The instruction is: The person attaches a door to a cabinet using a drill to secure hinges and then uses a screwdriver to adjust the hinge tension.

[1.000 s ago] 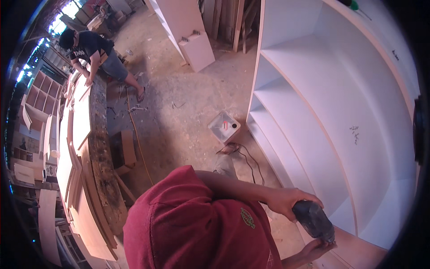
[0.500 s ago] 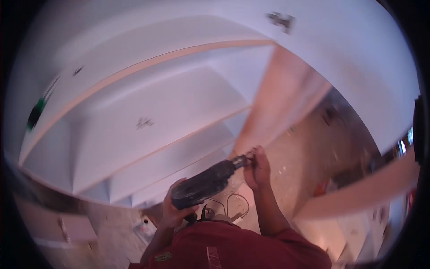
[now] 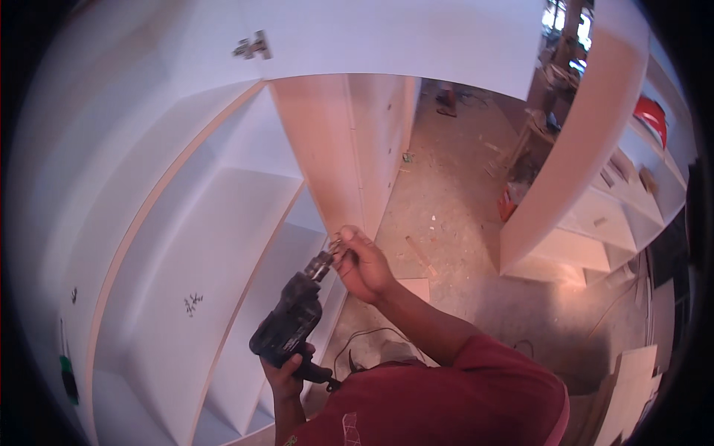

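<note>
My left hand [image 3: 285, 375] is wrapped round the pistol grip of a black corded power drill [image 3: 291, 316], which slants up and to the right. At its front is a metal chuck [image 3: 320, 265]. My right hand [image 3: 366, 267] is closed just beyond the chuck, thumb and fingers pinched at the tip; what small thing they hold there is too fine to make out. To the left stands a white cabinet with shelves [image 3: 223, 215], its edges tan. A small heap of screws [image 3: 193, 303] lies on a white surface inside it.
Metal hinges [image 3: 253, 46] sit on the white panel at the top. A green-and-black screwdriver [image 3: 68, 379] lies at far left. Another shelf unit [image 3: 580, 215] stands to the right, holding a red item [image 3: 651, 119]. Boards [image 3: 628, 394] lean at lower right; scraps litter the floor [image 3: 446, 201].
My view has swung to the right, so the cabinet shows farther left and more floor appears. The drill now points more steeply upward in view; both hands keep their places on and by it.
</note>
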A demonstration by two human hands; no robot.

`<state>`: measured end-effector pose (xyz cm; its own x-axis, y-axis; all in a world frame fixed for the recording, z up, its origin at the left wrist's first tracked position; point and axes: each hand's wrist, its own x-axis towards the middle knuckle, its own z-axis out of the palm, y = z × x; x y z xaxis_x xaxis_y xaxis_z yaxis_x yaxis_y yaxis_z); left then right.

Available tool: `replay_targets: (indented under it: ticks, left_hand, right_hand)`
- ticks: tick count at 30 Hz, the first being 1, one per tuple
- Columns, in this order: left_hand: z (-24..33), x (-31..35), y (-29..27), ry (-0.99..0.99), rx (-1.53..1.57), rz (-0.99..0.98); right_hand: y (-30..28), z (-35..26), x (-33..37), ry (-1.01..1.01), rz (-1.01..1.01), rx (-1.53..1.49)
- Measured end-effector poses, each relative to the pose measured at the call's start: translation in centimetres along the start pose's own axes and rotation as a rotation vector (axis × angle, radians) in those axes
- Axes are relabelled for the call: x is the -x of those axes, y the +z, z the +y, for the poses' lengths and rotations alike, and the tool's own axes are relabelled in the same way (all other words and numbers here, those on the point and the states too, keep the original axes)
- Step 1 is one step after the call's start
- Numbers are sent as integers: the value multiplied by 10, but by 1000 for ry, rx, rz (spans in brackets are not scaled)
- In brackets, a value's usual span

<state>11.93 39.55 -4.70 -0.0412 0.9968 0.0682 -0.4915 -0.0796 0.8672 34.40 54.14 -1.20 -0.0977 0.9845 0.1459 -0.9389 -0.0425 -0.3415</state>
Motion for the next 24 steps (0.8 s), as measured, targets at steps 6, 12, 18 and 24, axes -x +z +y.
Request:
replay_targets:
  ticks: [6,12,18,24]
  left_hand:
    - [-18,12,8,32,-88,157]
    - [23,-11,21,240,-97,197]
    - [94,-22,112,528,-277,220]
    - [185,-60,186,576,-373,159]
  right_hand:
    - [-9,14,-19,64,24,-49]
    - [66,12,-58,167,-138,-44]
    - [154,-36,-92,173,-421,-107]
    - [236,-60,-160,45,-465,-178]
